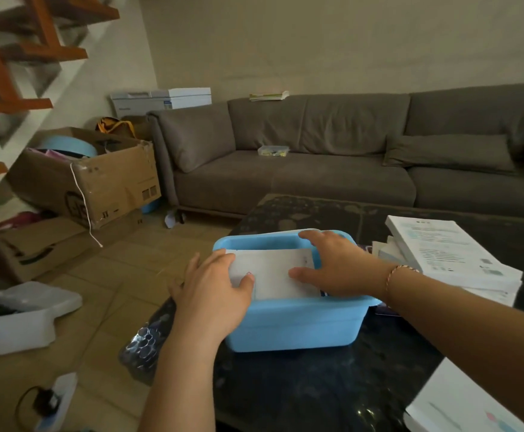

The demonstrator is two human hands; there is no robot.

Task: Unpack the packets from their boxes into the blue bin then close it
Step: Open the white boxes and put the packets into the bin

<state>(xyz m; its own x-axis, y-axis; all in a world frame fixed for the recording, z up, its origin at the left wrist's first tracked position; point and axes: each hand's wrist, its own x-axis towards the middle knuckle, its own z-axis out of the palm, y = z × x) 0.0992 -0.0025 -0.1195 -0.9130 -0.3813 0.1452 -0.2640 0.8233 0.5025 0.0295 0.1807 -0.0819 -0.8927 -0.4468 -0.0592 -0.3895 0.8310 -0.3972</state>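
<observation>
The blue bin (298, 325) stands on the dark table (317, 391), its top open. A white packet (273, 275) lies flat across the bin's mouth, on top of its contents. My left hand (214, 291) grips the packet's left end, thumb on top. On the packet's right end rests my right hand (335, 266), fingers spread, thumb pressing its face. A stack of white boxes (451, 260) sits to the right of the bin. Whatever lies under the packet is hidden.
A grey sofa (317, 169) runs along the back. Cardboard boxes (89, 179) are piled on the tiled floor at left. A white lid-like piece (27, 316) lies on the floor near left. White paper (460, 410) sits at the table's near right corner.
</observation>
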